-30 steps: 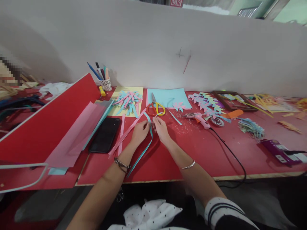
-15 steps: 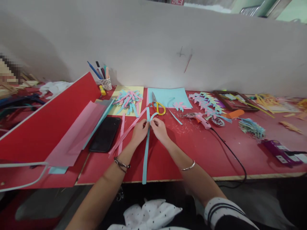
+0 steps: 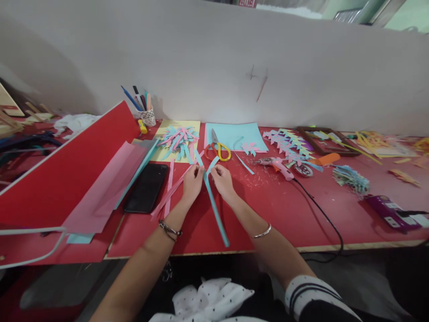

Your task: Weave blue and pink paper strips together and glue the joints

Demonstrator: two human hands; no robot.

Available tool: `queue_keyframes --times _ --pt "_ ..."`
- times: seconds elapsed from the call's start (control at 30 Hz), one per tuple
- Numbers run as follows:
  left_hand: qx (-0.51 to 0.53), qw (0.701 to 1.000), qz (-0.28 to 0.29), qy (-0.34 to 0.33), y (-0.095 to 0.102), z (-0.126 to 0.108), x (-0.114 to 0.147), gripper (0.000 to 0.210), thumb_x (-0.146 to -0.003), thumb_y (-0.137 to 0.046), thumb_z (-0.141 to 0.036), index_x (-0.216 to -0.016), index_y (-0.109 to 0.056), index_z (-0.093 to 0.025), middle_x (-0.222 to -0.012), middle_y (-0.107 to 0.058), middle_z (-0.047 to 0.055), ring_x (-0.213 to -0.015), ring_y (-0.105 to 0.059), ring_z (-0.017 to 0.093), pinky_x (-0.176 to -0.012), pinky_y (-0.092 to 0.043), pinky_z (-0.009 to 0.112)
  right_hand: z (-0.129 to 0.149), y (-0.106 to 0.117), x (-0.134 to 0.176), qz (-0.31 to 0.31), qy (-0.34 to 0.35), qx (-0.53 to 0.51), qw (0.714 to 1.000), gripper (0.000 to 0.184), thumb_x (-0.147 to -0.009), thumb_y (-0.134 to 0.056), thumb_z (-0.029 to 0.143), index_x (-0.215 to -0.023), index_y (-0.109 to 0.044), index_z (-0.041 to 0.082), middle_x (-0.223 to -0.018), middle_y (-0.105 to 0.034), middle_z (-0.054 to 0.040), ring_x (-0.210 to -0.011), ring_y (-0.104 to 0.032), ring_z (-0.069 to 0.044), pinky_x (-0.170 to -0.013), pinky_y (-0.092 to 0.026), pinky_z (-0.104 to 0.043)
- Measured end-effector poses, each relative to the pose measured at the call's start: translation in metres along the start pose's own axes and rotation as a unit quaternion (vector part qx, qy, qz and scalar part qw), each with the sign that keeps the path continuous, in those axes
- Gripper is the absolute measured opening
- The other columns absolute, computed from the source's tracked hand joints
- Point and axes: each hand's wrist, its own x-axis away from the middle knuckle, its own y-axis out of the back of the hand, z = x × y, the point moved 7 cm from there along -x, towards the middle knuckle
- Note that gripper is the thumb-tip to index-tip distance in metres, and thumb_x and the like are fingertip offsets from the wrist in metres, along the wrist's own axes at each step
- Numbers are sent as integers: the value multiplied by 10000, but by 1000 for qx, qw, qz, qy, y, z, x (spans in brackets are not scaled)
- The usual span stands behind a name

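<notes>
My left hand (image 3: 192,182) and my right hand (image 3: 221,180) pinch the two ends of a long blue paper strip (image 3: 214,208) on the red table (image 3: 268,214). The strip is folded near my fingertips and its long tail runs toward the table's front edge, slanting right. Pink paper strips (image 3: 169,190) lie under and beside my left hand. Red and yellow scissors (image 3: 217,150) rest just beyond my fingers on a blue sheet (image 3: 234,134).
A black phone (image 3: 146,188) lies left of my hands beside pink sheets (image 3: 107,188) and a red board (image 3: 63,170). A pile of cut strips (image 3: 179,138) sits on yellow paper. A pink glue gun (image 3: 278,166) with black cord, a pen cup (image 3: 147,116), folded paper shapes (image 3: 290,143) and a purple device (image 3: 392,212) are around.
The blue strip's long tail has swung from slanting left, through straight, to slanting right toward the front edge. My hands stayed near the same spot, fingers working the fold.
</notes>
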Motion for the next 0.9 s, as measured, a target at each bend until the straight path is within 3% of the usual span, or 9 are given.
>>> queue_keyframes --times 0.2,0.43,0.67,0.9 --pt "-2 999 44 -5 -8 0 -1 301 -751 -463 -280 -498 -320 -201 -463 -331 -65 -480 -356 102 -478 -270 230 3 3 0 -10 11 1 1000 210 -735 -389 303 -548 -372 208 -500 -358 62 -493 -358 -86 -483 -289 -209" --pt "-18 1000 10 -19 -1 -4 1 310 -749 -463 -247 -475 -328 -192 -446 -309 -67 -474 -335 99 -480 -221 238 9 -6 3 35 38 26 998 259 -700 -450 346 -511 -343 205 -485 -320 67 -486 -326 -82 -483 -244 -226" --pt "2 1000 -18 -26 4 -2 -1 277 -784 -395 -295 -529 -350 -197 -502 -346 -54 -513 -361 106 -503 -268 234 3 -8 1 40 27 9 999 265 -707 -417 358 -509 -319 211 -477 -317 66 -474 -319 -82 -481 -252 -228" --pt "8 998 35 -42 -7 -4 -2 273 -754 -466 -270 -514 -363 -194 -478 -384 -58 -487 -391 102 -488 -295 220 -5 -6 0 19 7 -17 1000 254 -740 -363 394 -560 -323 218 -482 -306 70 -456 -305 -80 -459 -253 -223"
